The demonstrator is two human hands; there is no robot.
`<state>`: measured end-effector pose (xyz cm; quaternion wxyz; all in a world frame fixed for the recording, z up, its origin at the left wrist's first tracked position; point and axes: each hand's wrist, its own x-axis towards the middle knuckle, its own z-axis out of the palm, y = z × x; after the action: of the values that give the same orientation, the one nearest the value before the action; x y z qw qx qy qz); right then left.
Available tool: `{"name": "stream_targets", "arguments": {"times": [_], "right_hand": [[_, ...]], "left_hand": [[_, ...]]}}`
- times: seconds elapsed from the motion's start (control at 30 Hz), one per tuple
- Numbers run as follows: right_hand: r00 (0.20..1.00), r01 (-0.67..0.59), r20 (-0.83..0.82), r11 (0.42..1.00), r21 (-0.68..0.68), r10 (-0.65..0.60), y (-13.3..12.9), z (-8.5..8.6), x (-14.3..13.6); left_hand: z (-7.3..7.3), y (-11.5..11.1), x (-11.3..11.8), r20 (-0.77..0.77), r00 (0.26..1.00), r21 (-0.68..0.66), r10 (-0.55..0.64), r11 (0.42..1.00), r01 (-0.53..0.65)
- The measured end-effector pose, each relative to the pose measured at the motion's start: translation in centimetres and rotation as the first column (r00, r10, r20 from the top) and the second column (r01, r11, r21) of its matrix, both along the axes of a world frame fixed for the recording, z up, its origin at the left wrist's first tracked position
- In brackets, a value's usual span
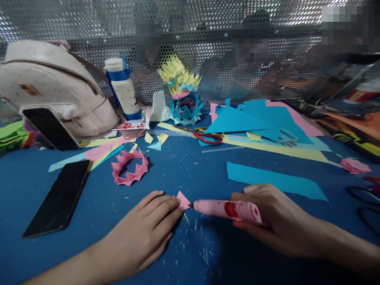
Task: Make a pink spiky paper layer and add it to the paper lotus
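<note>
My left hand [151,225] lies palm down on the blue table, its fingertips holding a small folded pink paper piece [183,201] against the surface. Part of that paper is hidden beneath the fingers. In my right hand [276,221] is a pink hot glue gun [225,209], gripped at the handle and lying sideways. Its dark nozzle points left and meets the right corner of the pink paper, or nearly so. A small red light glows on the gun's underside. Beyond my left hand sits a ring of folded pink paper points [130,168].
A black phone [59,198] lies at left; another phone [50,128] leans on a white backpack [56,83]. A bottle [123,89], a folded-paper model [184,95], red-handled scissors [208,138] and blue paper sheets [252,118] stand or lie behind. A blue strip [273,180] lies beyond my right hand.
</note>
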<state>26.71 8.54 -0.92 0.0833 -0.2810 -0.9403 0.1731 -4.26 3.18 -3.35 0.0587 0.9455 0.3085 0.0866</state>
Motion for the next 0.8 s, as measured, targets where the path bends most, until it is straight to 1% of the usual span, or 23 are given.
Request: {"name": "stream_targets", "arguments": {"times": [0.17, 0.37, 0.47, 0.63, 0.8], "right_hand": [[1.000, 0.007, 0.001, 1.000, 0.007, -0.007, 0.16, 0.05, -0.05], [1.000, -0.030, 0.010, 1.000, 0.009, 0.030, 0.26, 0.28, -0.10], [0.999, -0.035, -0.021, 0.999, 0.014, 0.036, 0.31, 0.36, -0.03], [1.000, -0.020, -0.014, 1.000, -0.019, 0.019, 0.41, 0.38, -0.05], [0.999, -0.004, -0.037, 1.000, -0.013, 0.004, 0.38, 0.51, -0.11]], "left_hand": [[-0.02, -0.01, 0.01, 0.013, 1.000, -0.005, 0.002, 1.000, -0.002], [0.12, 0.09, -0.03, -0.007, 1.000, -0.014, -0.003, 1.000, 0.003], [0.17, 0.00, -0.05, -0.004, 1.000, -0.018, -0.001, 1.000, 0.001], [0.19, 0.02, -0.04, -0.002, 1.000, -0.023, -0.007, 1.000, 0.007], [0.18, 0.14, -0.03, 0.016, 1.000, -0.021, -0.015, 1.000, 0.015]]}}
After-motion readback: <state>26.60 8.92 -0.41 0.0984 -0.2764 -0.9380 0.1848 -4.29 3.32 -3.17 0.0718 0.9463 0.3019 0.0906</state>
